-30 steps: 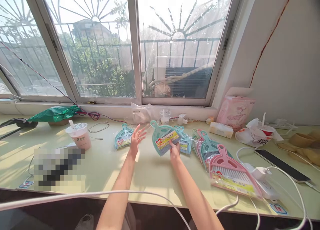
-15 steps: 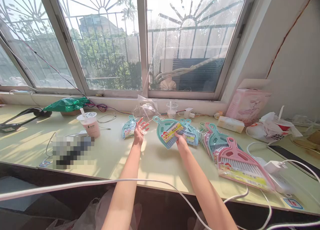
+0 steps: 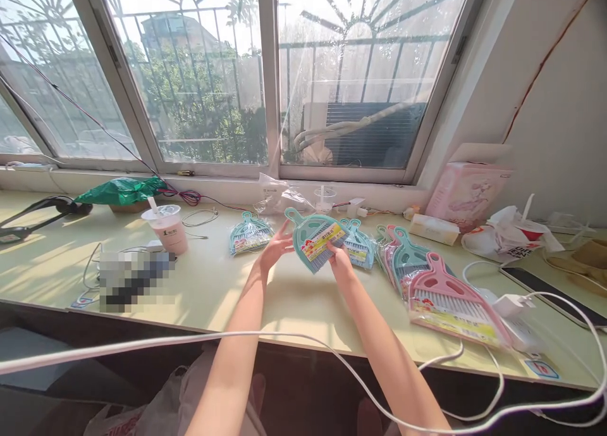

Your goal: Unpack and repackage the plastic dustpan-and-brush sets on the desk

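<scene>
A teal dustpan-and-brush set with a yellow label is held up over the table, tilted with its handle to the upper left. My right hand grips its lower right edge, thumb on the front. At its left edge is my left hand, fingers stretched and apart; whether the fingertips touch the pan I cannot tell. Behind my left hand lies another wrapped teal set. A bluish set lies just behind the held one. On the right are several more sets, with a pink one in front.
A drink cup and a green bag stand on the left of the table. At the right are a pink box, a phone and a white charger. A white cable crosses in front of my arms.
My left hand has moved right, from beside the other teal set to the left edge of the held set. My right hand keeps its grip. The view has shifted slightly.
</scene>
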`<state>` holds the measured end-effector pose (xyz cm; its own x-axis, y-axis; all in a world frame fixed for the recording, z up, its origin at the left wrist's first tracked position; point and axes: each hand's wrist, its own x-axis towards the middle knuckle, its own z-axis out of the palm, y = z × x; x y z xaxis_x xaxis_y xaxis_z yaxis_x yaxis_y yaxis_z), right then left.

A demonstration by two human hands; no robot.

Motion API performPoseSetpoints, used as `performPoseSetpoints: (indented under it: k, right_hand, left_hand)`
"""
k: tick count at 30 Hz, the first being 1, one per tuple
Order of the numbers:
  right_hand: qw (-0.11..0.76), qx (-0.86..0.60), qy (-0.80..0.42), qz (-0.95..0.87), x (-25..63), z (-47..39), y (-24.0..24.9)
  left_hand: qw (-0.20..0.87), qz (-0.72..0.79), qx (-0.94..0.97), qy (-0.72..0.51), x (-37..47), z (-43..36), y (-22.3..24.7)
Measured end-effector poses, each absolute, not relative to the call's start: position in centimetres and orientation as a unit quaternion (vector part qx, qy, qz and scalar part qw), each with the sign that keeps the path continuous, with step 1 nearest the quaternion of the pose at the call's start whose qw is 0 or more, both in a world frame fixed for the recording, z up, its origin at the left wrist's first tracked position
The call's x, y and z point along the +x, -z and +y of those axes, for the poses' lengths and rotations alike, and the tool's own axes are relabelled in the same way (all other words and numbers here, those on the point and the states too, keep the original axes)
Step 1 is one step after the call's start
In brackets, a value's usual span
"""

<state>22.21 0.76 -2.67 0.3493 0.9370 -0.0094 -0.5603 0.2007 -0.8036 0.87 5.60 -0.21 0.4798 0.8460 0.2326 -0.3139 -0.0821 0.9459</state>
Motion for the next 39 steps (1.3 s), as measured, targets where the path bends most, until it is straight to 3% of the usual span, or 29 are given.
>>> performPoseSetpoints:
  k: [4, 11, 19, 26, 32, 39]
  right_hand:
    - [0.752, -0.372, -0.489, -0.238, 22.0, 0.6, 2.6]
    - [0.733, -0.361, -0.511, -0.267, 21.3, 0.0, 2.4]
    - [0.755, -0.380, -0.491, -0.209, 20.8, 0.7, 3.2]
    - [0.775, -0.353, -0.476, -0.219, 20.7, 1.2, 3.8]
    - [0.770, -0.401, -0.477, -0.137, 21.3, 1.4, 3.6]
    - [0.774, -0.427, -0.463, -0.069, 23.4, 2.3, 4.1]
  left_hand:
    - [0.668, 0.200, 0.609, -0.378, 1.1, 5.2, 0.6]
    - [0.657, 0.265, 0.528, -0.468, 1.3, 5.7, 0.5]
    - [0.642, 0.268, 0.619, -0.364, 2.5, 3.4, -0.1]
    - [0.624, 0.288, 0.601, -0.409, 3.2, 3.7, 0.2]
    - [0.602, 0.259, 0.676, -0.337, 4.1, 2.8, 0.4]
    - [0.649, 0.169, 0.703, -0.236, 4.2, 3.2, 0.9]
